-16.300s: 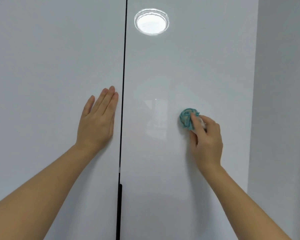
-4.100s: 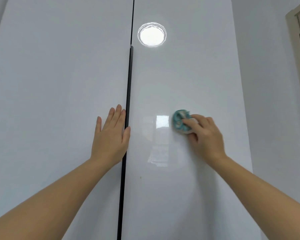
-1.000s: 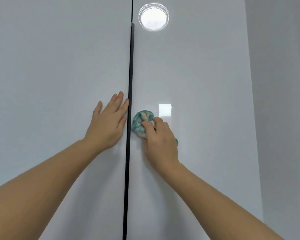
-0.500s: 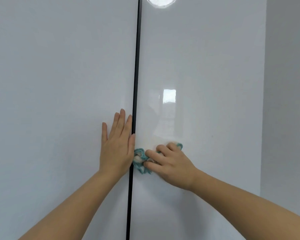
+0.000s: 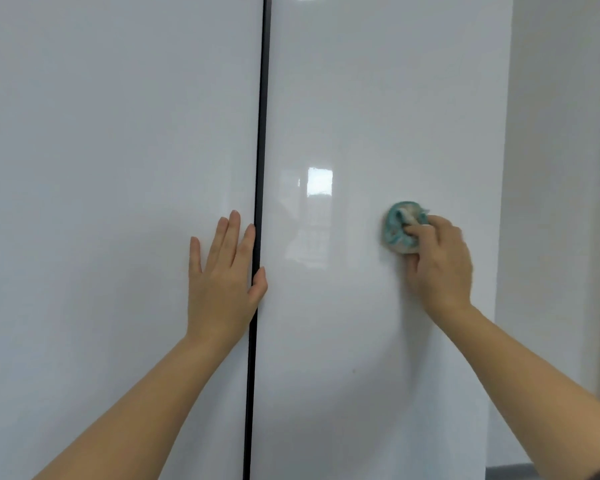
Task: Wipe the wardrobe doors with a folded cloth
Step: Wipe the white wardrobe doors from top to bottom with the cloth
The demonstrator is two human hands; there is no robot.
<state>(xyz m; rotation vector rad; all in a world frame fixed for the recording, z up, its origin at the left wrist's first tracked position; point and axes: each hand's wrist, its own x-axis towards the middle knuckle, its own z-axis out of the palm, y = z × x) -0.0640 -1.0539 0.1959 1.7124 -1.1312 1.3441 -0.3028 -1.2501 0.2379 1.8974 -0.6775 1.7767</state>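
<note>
Two glossy white wardrobe doors fill the view, the left door (image 5: 101,202) and the right door (image 5: 343,341), split by a black vertical gap (image 5: 258,168). My left hand (image 5: 222,278) lies flat with straight fingers on the left door, its thumb reaching across the gap. My right hand (image 5: 437,261) grips a bunched teal and white cloth (image 5: 400,226) and presses it against the right door, towards that door's right edge. Part of the cloth is hidden under my fingers.
A plain white wall (image 5: 561,202) runs along the right of the wardrobe. A window's bright reflection (image 5: 320,181) shows on the right door between my hands. A dark strip (image 5: 510,472) sits at the bottom right.
My right hand has slid the cloth from beside the gap rightward and a little up across the right door. My left hand stays flat at the gap.
</note>
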